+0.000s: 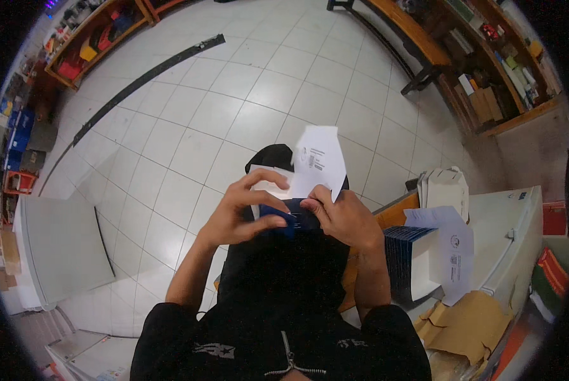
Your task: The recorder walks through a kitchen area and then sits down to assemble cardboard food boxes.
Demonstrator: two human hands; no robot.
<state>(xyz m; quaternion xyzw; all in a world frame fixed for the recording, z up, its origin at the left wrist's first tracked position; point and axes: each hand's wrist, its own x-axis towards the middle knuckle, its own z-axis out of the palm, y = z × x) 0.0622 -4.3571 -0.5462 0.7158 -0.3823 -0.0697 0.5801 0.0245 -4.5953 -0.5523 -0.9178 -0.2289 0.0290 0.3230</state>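
Nearest, with 12 o'clock straight ahead of the wearer, is the black jacket (284, 349), and just beyond it, over the lap at the clock's centre, is a dark blue carton (305, 220) with a white inner side. The left hand (249, 209), at its 9 o'clock edge, has thumb and forefinger pinched on a blue flap; the right hand (345, 216), at 3 o'clock, has its thumb pressed on the dark panel, fingers curled against it. A white sheet (322, 162) stands up toward 12 o'clock, its lower end at the right fingers; whether they clamp it is hidden. It could slip out if that thumb eased, or crease if squeezed at an angle; the flap might tear or bend off its fold if pinched too hard. The sheet bears a round emblem, fine print and a dark block, the carton some pale marks, the jacket pale chest graphics; all are too small or blurred to read surely. At 3 to 4 o'clock, a stack of blue-edged cartons (408, 260) with a second printed sheet (457, 251) and brown paper (465, 324) rests by the white desk (510, 216). Farther, a black strip (151, 79) lies on the tiled floor (259, 82) toward 10 o'clock.
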